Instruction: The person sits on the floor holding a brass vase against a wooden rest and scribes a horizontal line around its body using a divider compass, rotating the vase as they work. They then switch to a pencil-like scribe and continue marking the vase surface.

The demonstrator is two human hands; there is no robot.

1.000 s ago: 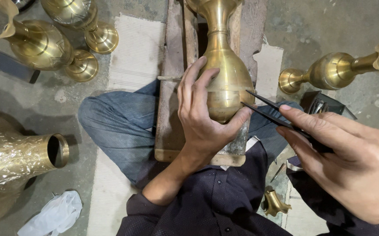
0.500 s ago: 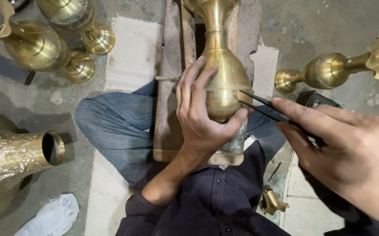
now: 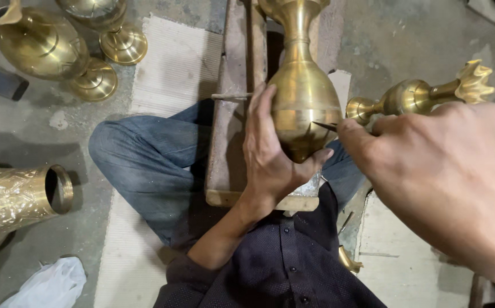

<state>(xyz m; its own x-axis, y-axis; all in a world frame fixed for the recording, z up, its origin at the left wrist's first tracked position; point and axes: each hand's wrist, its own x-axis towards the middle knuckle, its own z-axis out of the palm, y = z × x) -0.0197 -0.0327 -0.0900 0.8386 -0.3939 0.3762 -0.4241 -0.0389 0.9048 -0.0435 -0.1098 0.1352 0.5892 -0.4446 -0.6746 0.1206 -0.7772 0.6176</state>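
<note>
Right hand (image 3: 447, 182) has come nearer the camera, now hiding most of its thin dark tool (image 3: 324, 126). Left hand (image 3: 273, 154) fingers clasp brass vase (image 3: 303, 97) on wooden plank (image 3: 230, 114); right fingers pinch tool, tip touching vase.

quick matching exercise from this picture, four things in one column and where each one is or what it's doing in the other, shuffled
1. left hand
2. right hand
3. white plastic bag
4. wooden block

a. lies crumpled on the floor, lower left
b. cups the brass vase's belly
c. rests across the lap under the vase
d. pinches a thin dark tool against the vase

Pairs: 1-b, 2-d, 3-a, 4-c
</note>
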